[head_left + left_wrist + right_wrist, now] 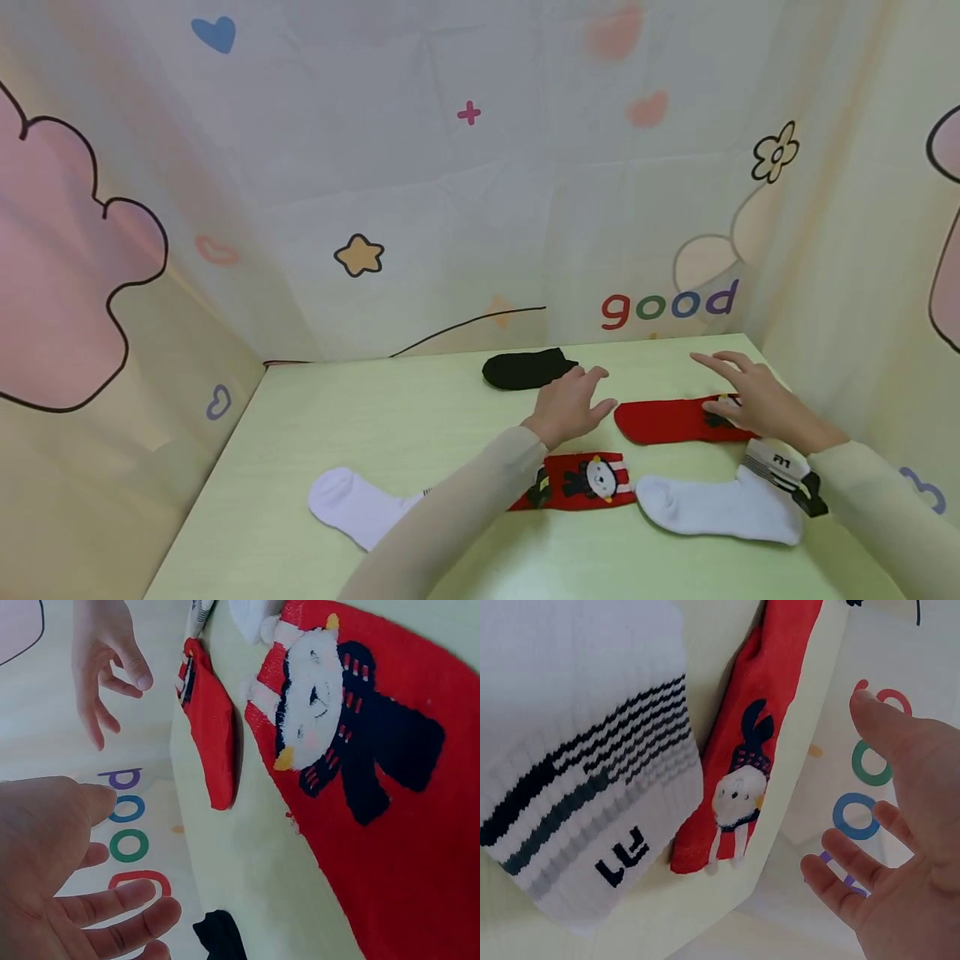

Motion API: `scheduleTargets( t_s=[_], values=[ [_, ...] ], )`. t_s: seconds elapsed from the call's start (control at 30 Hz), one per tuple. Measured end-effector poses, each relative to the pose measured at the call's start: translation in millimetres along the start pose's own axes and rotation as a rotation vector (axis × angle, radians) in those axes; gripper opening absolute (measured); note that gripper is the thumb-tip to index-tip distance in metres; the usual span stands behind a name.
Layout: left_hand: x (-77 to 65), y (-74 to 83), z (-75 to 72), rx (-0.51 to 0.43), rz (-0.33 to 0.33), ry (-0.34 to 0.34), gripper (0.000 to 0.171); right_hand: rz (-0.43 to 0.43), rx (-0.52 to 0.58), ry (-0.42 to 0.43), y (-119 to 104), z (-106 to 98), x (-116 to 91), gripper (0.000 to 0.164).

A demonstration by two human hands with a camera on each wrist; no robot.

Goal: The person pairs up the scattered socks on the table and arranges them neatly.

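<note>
My left hand (567, 408) hovers with fingers spread, holding nothing, just in front of a black sock (521, 370) at the back of the table. Below that wrist lies a red sock (558, 492) with a white-faced animal figure; the left forearm hides part of it. Over the cuff of another red sock (656, 421) is my right hand (761, 408), its fingers loosely extended and nothing in them. In the right wrist view this red sock (769, 682) lies apart from the right hand (900, 847). The left wrist view shows the left hand (82, 877) bare too.
A white sock (705, 507) with a striped cuff lies at the front right, near the right sleeve. Another white sock (352, 504) lies front left, partly behind the left sleeve (457, 517). A printed curtain (420, 183) stands behind the pale green table (300, 425).
</note>
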State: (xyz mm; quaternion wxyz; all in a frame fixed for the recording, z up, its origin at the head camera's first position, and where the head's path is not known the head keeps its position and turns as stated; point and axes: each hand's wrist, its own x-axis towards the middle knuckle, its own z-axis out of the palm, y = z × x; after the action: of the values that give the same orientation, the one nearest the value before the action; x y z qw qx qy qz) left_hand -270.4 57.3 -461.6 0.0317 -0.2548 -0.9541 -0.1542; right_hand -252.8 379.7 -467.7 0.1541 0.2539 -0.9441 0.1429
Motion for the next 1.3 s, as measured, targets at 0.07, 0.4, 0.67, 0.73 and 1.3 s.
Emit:
scheduleTargets(
  t_s=[0.07, 0.4, 0.67, 0.73, 1.3],
  values=[
    [3.9, 1.9, 4.6, 0.004, 0.006, 0.004, 0.05, 0.016, 0.001, -0.012, 4, 0, -1, 0.087],
    [20.0, 17.1, 23.7, 0.032, -0.021, -0.041, 0.054, 0.104, 0.054, -0.121, 15, -1, -5, 0.084],
    [31.3, 28.9, 32.2, 0.086, -0.036, -0.055, 0.054, 0.2, 0.056, -0.202, 34, 2, -7, 0.085],
    [33.7, 31.5, 35.5, 0.095, -0.041, -0.059, 0.053, 0.223, 0.048, -0.221, 38, 3, -7, 0.085],
    [43.2, 45.1, 55.3, 0.181, -0.146, -0.165, 0.051, 0.262, 0.075, -0.294, 51, 13, -10, 0.081]
  ],
)
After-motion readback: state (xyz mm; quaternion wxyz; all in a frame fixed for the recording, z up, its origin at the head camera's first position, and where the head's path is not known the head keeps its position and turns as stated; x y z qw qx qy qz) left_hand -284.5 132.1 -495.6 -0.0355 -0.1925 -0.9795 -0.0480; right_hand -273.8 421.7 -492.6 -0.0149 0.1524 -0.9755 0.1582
